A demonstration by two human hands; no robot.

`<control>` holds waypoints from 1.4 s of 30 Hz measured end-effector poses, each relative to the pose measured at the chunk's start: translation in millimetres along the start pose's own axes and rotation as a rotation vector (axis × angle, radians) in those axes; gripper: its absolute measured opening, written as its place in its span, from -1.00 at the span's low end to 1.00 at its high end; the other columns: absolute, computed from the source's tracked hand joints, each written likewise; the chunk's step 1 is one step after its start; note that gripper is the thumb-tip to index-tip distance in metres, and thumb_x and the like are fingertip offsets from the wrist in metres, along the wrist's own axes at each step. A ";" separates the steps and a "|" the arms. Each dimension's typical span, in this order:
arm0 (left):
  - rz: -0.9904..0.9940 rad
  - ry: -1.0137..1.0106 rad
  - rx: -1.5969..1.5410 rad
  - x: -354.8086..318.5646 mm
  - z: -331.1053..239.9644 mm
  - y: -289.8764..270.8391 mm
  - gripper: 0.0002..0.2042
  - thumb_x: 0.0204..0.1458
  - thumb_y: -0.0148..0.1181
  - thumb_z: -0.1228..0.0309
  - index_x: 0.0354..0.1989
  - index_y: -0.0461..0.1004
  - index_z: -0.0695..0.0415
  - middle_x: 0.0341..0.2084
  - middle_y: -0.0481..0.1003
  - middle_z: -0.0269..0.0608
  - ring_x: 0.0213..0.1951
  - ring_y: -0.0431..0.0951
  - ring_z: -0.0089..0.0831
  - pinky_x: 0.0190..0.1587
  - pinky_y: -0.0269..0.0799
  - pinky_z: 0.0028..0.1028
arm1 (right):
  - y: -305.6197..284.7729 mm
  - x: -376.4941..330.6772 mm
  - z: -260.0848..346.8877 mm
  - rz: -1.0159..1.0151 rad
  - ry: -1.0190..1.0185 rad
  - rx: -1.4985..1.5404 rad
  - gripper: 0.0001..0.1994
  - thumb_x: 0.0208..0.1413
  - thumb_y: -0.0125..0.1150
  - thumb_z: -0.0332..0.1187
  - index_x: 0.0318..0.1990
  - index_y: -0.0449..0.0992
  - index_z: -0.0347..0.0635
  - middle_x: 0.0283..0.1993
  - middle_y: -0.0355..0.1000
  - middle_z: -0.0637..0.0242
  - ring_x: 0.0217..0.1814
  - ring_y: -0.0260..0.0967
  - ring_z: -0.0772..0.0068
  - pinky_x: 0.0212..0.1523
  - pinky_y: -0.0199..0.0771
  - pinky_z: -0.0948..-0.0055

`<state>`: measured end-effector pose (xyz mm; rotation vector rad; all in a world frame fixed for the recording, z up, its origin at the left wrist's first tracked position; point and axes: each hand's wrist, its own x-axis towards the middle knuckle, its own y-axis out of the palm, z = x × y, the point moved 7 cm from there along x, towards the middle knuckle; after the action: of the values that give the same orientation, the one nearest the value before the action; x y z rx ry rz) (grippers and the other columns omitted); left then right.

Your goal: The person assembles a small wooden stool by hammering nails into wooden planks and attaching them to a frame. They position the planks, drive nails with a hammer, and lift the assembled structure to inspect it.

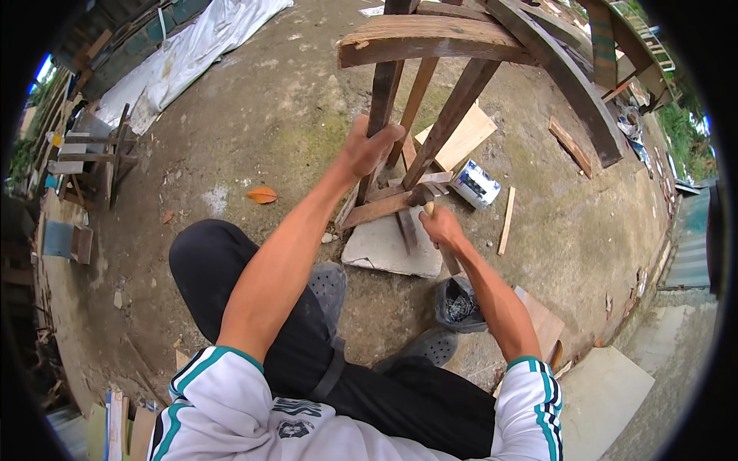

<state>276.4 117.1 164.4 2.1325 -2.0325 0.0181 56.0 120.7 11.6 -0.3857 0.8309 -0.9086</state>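
Note:
My left hand (369, 147) is closed round an upright post of a dark wooden frame (469, 81), built of posts and crosspieces. My right hand (442, 227) grips the wooden handle of a hammer (450, 263). Its dark head is close to the frame's low crosspiece (377, 209); whether the two touch I cannot tell. Below that crosspiece lies a flat grey concrete slab (392, 247) on the ground. Near my right forearm stands a dark, bag-lined container (460, 304) with many nails inside.
A blue and white paint can (476, 184) lies tipped beside the frame. Wood offcuts (570, 146), a thin stick (506, 220) and a pale board (467, 137) are scattered about. A white sheet (192, 65) lies at the far left. At the near right is a flat panel (603, 399).

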 end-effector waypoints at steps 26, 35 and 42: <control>-0.014 0.014 -0.020 -9.8 -5.3 -1.8 -0.68 0.11 0.22 0.23 -0.63 0.34 0.05 -0.77 0.22 -0.53 -0.71 0.15 -0.69 -0.64 0.02 -0.51 | 14.1 -5.6 16.5 -0.016 0.078 0.054 -0.71 0.07 0.12 -0.30 -0.09 0.52 -0.25 -0.45 0.52 0.01 -0.41 0.53 -0.06 -0.30 0.52 0.05; -0.015 0.016 0.029 -8.0 -2.7 -2.1 -0.64 0.11 0.18 0.22 -0.68 0.27 0.01 -0.80 0.16 -0.54 -0.73 0.10 -0.68 -0.66 -0.01 -0.50 | 3.3 1.9 18.9 0.056 0.057 -0.064 -0.73 0.06 0.14 -0.29 -0.25 0.53 -0.38 -0.43 0.50 -0.22 -0.42 0.54 -0.13 -0.42 0.51 0.07; -0.015 0.010 0.079 -7.1 -9.7 3.6 -0.64 0.12 -0.02 0.31 -0.71 0.09 0.04 -0.79 0.11 -0.42 -0.72 0.11 -0.59 -0.62 0.05 -0.48 | 12.1 -1.3 2.3 -0.124 -0.061 0.034 -0.69 0.01 0.14 -0.31 -0.21 0.52 -0.43 -0.35 0.50 -0.28 -0.21 0.50 -0.32 -0.12 0.49 -0.05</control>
<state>273.6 125.4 173.3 2.1889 -2.0428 0.1084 63.9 128.7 6.2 -0.4366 0.7407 -1.0195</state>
